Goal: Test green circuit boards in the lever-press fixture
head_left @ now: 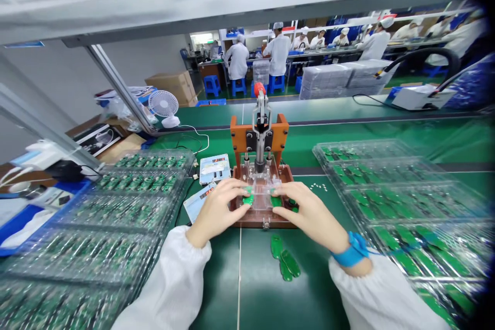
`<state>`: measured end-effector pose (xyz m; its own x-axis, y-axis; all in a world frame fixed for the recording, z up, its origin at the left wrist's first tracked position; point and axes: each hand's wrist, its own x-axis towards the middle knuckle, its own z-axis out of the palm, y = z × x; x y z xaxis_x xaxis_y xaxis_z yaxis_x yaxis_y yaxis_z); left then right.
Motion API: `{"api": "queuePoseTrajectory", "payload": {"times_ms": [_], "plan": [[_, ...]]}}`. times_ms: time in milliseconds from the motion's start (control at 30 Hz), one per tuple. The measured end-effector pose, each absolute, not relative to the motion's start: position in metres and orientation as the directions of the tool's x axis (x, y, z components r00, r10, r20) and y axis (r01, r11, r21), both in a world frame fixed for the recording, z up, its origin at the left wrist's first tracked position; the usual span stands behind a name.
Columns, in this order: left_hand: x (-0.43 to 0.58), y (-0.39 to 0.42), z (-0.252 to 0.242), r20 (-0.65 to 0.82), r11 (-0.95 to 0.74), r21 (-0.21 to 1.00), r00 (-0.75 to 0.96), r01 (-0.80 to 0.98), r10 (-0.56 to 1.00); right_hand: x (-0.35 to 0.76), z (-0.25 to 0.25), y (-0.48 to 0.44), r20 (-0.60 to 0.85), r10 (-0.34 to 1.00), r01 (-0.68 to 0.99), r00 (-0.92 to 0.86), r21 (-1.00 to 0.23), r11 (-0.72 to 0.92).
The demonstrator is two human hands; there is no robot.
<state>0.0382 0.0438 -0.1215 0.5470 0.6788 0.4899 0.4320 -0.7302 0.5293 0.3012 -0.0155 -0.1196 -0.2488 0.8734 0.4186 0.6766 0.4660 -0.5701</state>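
Observation:
In the head view, my left hand (221, 207) reaches to the left side of a toggle-clamp test fixture (261, 136), thumb and fingers closed round a small green circuit board (248, 198). On the fixture's right side, my right hand (307, 212) pinches another green circuit board (276, 199) the same way. Both boards are at the clear plastic bed of the fixture; whether they are seated in it I cannot tell. Above them stands the clamp's red knob (259, 89). Several loose green boards (285, 260) lie on the green mat in front of the fixture.
Clear trays (127, 206) of populated boards line the left; more trays (381, 206) of green boards line the right. Two small display meters (214, 169) sit left of the fixture. A white fan (164, 105) stands behind. A blue wrist strap (351, 251) trails a cord rightward.

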Motion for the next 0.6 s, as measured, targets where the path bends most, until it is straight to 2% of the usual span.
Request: {"api": "queuePoseTrajectory", "payload": {"times_ms": [100,600], "plan": [[0.046,0.054,-0.128,0.488,-0.738,0.533,0.563,0.413,0.667,0.293,-0.123,0.001,0.436,0.855,0.690,-0.281,-0.527,0.496],[0.050,0.048,-0.140,0.468,-0.725,0.560,0.568,0.402,0.677,0.294,-0.136,0.004,0.399,0.844,0.659,-0.358,-0.533,0.531]]}}
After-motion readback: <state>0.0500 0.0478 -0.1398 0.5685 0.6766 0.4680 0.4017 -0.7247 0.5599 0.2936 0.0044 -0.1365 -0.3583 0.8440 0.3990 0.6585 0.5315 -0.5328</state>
